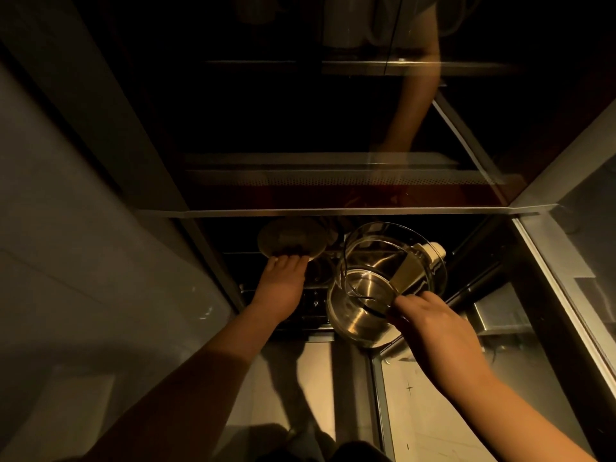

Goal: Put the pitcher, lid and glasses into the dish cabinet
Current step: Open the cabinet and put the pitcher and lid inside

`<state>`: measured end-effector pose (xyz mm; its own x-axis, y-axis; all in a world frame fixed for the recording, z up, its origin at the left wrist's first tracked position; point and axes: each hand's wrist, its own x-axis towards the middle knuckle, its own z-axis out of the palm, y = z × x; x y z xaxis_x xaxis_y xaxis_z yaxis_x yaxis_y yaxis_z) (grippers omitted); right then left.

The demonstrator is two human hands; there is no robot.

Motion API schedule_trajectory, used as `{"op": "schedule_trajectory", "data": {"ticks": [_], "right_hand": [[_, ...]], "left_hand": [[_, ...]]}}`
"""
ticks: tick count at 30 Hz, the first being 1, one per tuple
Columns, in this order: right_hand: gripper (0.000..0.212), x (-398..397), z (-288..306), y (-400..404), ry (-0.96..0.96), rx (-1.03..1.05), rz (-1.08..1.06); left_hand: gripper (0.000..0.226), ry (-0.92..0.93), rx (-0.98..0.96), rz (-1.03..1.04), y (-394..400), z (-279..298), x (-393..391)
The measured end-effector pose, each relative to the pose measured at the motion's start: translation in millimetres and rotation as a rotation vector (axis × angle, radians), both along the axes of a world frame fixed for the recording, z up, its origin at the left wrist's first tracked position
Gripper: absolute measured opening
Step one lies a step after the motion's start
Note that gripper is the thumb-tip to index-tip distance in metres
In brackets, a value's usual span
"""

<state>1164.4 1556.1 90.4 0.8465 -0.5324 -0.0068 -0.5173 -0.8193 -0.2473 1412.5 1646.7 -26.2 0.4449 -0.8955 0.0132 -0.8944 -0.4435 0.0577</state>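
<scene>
Left hand (281,281): reaches into the dish cabinet (333,213), fingers curled round the near edge of the round lid (291,241), holding it.
Right hand (440,328): grips the handle of the clear glass pitcher (366,295), fingers wrapped round it.
Pitcher: just right of the lid, tilted with its open mouth facing the camera, at the cabinet's lower opening.
Lid: flat, pale, left of the pitcher, partly under the cabinet's metal front rail.
Cabinet: dark inside, with 2 shelves above the pitcher; the glass front reflects an arm.
Glasses: cannot tell where they are.
</scene>
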Motion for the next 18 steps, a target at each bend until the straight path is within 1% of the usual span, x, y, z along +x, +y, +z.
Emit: {"op": "schedule_trajectory", "data": {"ticks": [4, 8, 14, 18], "right_hand": [[0.044, -4, -1, 4, -0.04, -0.035, -0.005], [0.045, -8, -1, 9, -0.058, -0.053, 0.005], [0.037, -13, -1, 16, -0.087, -0.055, 0.018], [0.035, -13, -2, 21, -0.068, -0.062, 0.019]], "left_hand": [[0.07, -0.026, 0.044, 0.025, 16, -7, -16], [0.072, -0.052, 0.12, 0.069, 19, -8, -30], [0.074, -0.068, 0.205, 0.138, 12, -1, -36], [0.081, -0.05, 0.256, 0.181, 4, 3, -43]]}}
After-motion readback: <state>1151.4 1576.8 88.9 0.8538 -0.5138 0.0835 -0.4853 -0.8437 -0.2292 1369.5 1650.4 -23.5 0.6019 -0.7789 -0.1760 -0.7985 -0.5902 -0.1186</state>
